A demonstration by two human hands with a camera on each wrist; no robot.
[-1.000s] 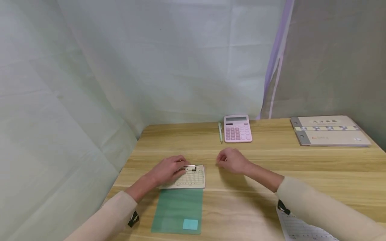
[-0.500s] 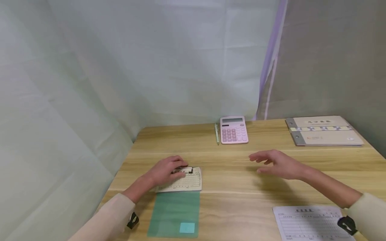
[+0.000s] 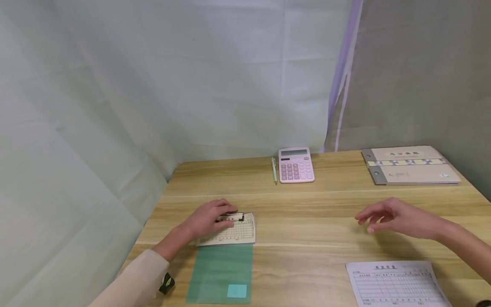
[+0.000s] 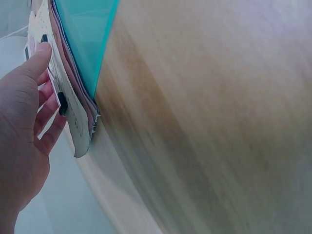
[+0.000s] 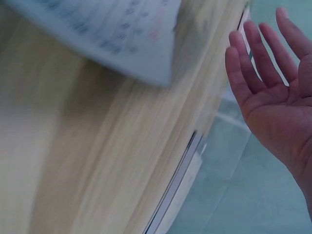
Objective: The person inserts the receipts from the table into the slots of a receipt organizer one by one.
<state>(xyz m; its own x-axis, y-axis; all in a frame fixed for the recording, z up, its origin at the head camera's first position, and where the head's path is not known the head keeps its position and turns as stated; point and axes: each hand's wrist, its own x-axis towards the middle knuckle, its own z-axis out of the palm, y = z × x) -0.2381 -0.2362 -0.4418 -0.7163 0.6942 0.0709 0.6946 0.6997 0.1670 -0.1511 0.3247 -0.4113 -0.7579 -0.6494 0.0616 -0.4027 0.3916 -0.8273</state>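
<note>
At the left of the table a translucent teal clipboard (image 3: 220, 270) lies flat, with a stack of printed forms (image 3: 242, 232) at its top under a metal clip with black ends (image 3: 241, 216). My left hand (image 3: 211, 216) grips the clip, thumb on the near side and fingers on the far side. In the left wrist view the thumb of the left hand (image 4: 24, 102) lies at the clip, and layered sheet edges show. My right hand (image 3: 400, 218) hovers over the table at the right, fingers loosely bent and holding nothing. A loose white form (image 3: 395, 283) lies nearer me, below it.
A pink calculator (image 3: 296, 165) and a pale green pen (image 3: 274, 170) lie near the table's back edge. A bound ledger (image 3: 412, 165) lies at the back right. Pale curtains (image 3: 230, 76) hang behind the wooden table (image 3: 303, 230).
My right hand has moved away from beside the clipboard to the right, its fingers loosening, uncovering the loose form. My left hand stays on the clip. The head view has shifted slightly.
</note>
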